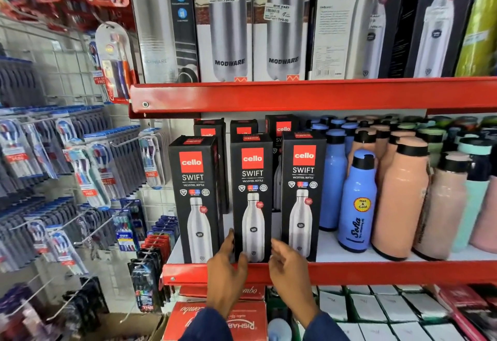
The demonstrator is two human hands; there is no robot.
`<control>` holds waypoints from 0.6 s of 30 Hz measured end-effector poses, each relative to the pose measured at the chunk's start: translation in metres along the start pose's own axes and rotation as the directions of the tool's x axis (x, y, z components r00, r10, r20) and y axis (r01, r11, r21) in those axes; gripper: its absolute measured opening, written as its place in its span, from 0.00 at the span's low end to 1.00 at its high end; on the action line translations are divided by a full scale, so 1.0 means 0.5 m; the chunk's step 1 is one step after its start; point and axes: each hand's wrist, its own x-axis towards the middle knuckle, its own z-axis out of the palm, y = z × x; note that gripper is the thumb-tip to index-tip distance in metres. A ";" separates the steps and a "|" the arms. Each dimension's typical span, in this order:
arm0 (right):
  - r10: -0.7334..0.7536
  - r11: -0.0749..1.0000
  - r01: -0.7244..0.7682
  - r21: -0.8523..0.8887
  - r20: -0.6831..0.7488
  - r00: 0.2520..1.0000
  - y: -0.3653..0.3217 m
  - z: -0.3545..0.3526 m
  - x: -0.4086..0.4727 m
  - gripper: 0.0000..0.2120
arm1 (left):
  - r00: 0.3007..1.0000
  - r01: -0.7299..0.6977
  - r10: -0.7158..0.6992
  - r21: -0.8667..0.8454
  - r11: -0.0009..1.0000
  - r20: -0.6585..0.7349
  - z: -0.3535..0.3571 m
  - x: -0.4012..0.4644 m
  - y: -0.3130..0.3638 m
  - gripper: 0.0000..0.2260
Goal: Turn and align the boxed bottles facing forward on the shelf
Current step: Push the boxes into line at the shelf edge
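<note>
Head view shows three tall, matte black cardboard boxes standing upright at the near edge of a glossy red metal shelf [376, 272], each printed with a red Cello square and a steel bottle. The left box [197, 200] and the right box [302, 195] face forward; the middle box [252, 198] faces forward too, with narrow gaps either side. The left hand [226, 268] cups the middle box's lower left corner, fingers slipped into the gap and thumb across the front. The right hand [289, 268] hovers at its lower right corner, fingers spread and curled, whether touching I cannot tell. More black boxes stand behind. To the right, smooth blue plastic bottles [356, 206] and peach bottles [400, 200] crowd the white shelf floor. Far left, blister-packed toothbrushes [88, 176] hang on a wire grid.
</note>
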 end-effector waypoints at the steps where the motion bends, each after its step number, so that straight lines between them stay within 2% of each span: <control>1: -0.003 1.000 0.003 -0.008 -0.005 1.000 0.001 -0.001 -0.001 0.23 | 1.000 0.000 0.000 0.004 1.000 -0.007 -0.003 -0.003 0.004 0.27; 15: -0.038 0.999 0.040 0.015 -0.079 0.996 0.001 -0.001 -0.009 0.19 | 1.000 -0.004 0.003 -0.028 1.000 -0.011 -0.015 -0.016 -0.003 0.28; 18: -0.044 0.997 0.053 0.058 -0.138 0.989 0.000 -0.011 -0.018 0.17 | 0.997 -0.016 0.012 -0.045 0.999 -0.075 -0.019 -0.024 -0.007 0.27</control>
